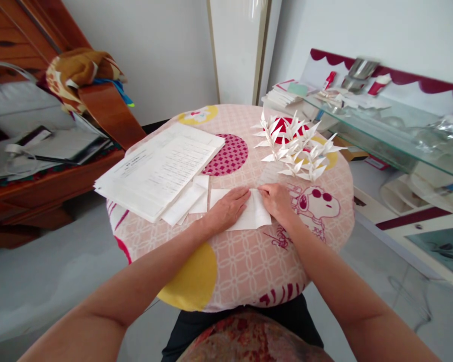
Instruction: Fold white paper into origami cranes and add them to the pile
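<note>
Item, landmark: one white, thin, four-sided sheet of paper (257, 213), lying on the round surface (241, 266) draped in pink, lattice-patterned cloth, near the edge closest to the person. It appears creased towards its right part.

Left hand (230, 207): flattened over the sheet's middle, fingers extended, grasping nothing. Right hand (275, 199): at the sheet's far right edge, fingers curled; whether they pinch the paper cannot be told.

Left of the sheet, just beside it: several smaller white, blank paper pieces (189, 201), overlapping. Farther left and beyond it: a thick stack of white, printed paper pages (162, 166), partly covering those pieces.

Beyond the sheet, to its right: a cluster of white, sharp-pointed folded-paper figures (287, 151) (crane-like, too crowded to count with confidence).

Right of the sheet, near the right forearm: a dark-red line drawing of a dog in sunglasses (320, 201), part of the cloth.

Handling, as judged: very light, limp when single, stiffer along a crease; apt to slide on the cloth, easily crumpled or torn. Best held by fingertips at edges or corners, with a flat palm steadying the middle.
</note>
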`<state>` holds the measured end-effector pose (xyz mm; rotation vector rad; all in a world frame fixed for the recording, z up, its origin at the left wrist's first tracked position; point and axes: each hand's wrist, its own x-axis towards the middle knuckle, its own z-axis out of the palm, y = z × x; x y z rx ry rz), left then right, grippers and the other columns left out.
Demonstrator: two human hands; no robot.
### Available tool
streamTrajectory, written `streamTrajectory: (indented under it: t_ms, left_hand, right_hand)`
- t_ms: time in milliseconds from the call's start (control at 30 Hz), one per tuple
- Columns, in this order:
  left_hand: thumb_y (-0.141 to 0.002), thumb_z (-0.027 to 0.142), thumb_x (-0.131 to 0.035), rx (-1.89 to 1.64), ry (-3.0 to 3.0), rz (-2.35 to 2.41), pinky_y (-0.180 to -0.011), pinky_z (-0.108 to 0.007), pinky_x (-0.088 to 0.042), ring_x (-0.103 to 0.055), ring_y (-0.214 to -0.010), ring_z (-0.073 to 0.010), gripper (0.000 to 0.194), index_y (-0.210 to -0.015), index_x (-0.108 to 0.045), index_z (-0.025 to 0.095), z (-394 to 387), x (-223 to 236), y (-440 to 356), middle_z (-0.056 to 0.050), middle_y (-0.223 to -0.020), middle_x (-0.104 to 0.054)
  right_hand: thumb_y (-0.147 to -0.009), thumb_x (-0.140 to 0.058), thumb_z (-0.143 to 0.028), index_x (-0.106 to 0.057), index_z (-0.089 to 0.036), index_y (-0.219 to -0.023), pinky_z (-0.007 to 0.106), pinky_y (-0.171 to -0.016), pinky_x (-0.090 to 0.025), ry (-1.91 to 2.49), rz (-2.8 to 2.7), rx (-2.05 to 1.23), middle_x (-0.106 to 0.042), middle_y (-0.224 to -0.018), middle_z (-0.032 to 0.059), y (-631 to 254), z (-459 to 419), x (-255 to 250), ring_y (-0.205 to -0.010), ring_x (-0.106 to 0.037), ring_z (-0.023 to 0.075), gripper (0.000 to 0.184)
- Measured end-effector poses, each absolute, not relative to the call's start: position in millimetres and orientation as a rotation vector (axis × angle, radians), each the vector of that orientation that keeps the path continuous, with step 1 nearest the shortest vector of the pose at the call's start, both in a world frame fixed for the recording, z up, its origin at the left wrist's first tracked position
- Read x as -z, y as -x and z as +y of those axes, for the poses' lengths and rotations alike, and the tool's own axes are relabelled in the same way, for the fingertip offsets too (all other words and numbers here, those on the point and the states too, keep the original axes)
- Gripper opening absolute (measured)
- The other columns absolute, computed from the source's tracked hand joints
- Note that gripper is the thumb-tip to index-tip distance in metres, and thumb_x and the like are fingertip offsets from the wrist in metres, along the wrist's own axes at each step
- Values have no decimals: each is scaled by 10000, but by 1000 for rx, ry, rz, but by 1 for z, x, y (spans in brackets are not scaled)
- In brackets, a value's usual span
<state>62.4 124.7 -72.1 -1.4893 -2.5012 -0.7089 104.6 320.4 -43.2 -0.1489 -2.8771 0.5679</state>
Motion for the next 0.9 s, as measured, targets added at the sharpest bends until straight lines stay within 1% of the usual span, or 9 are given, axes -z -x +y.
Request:
streamTrajectory:
  t_ms: [200,400,500,567,667,700,767,833,900]
  left_hand:
    - [-999,205,-393,685,1501,-2497,-1180,-452,-414,-492,-1380,-252,430,-1397,-531,114,125,73,-62,-159,-1451,-551]
    - [-1013,206,-360,649,1527,-2482,-1187,-440,-404,-485,-1382,-254,439,-1395,-518,61,126,74,-62,-186,-1438,-553]
    - [-1019,216,-341,640,1532,-2464,-1179,-461,-411,-487,-1377,-255,445,-1405,-506,70,127,75,-62,-182,-1438,-553]
    - [-1019,219,-336,637,1522,-2456,-1167,-464,-425,-492,-1372,-255,444,-1406,-507,84,127,75,-61,-176,-1435,-556]
    - [-1015,222,-344,601,1506,-2464,-1151,-450,-441,-498,-1364,-265,445,-1394,-516,64,127,73,-61,-185,-1427,-560]
    - [-1016,224,-344,583,1512,-2471,-1151,-446,-439,-499,-1363,-267,444,-1388,-522,59,127,72,-62,-187,-1425,-562]
    - [-1019,222,-331,541,1539,-2492,-1158,-445,-424,-497,-1369,-266,443,-1382,-529,61,127,70,-64,-186,-1430,-561]
    - [-1021,219,-323,504,1561,-2521,-1174,-454,-395,-479,-1390,-268,448,-1392,-519,63,127,68,-68,-188,-1454,-542]
    - [-1019,221,-327,491,1556,-2552,-1189,-462,-367,-449,-1416,-272,459,-1414,-493,58,126,67,-72,-194,-1481,-514]
  right_hand:
    - [-918,-489,-161,-769,-180,-854,313,-631,-355,139,-2931,-290,-742,-795,115,-109,314,44,-737,-639,220,289]
    - [-913,-470,-149,-764,-168,-902,307,-658,-398,176,-2960,-236,-751,-831,125,-111,312,46,-775,-666,230,294]
    - [-927,-453,-161,-770,-161,-954,306,-704,-433,239,-2961,-292,-762,-880,127,-112,313,45,-819,-680,235,318]
    - [-936,-471,-196,-761,-144,-1065,310,-749,-457,286,-2920,-410,-767,-919,129,-113,315,43,-849,-683,237,321]
    - [-919,-535,-237,-706,-112,-1228,303,-787,-477,323,-2842,-654,-771,-954,122,-115,318,39,-848,-681,221,376]
    - [-906,-546,-225,-709,-113,-1224,295,-785,-478,325,-2833,-713,-773,-950,114,-117,319,39,-836,-679,212,374]
    - [-888,-543,-183,-755,-132,-1121,282,-770,-469,322,-2842,-744,-775,-929,101,-120,319,38,-817,-676,200,319]
    - [-892,-520,-162,-783,-150,-998,281,-756,-451,315,-2866,-668,-774,-906,99,-124,316,39,-810,-671,200,284]
    - [-912,-493,-166,-784,-157,-933,287,-738,-429,301,-2893,-553,-771,-882,105,-127,312,40,-804,-665,207,292]
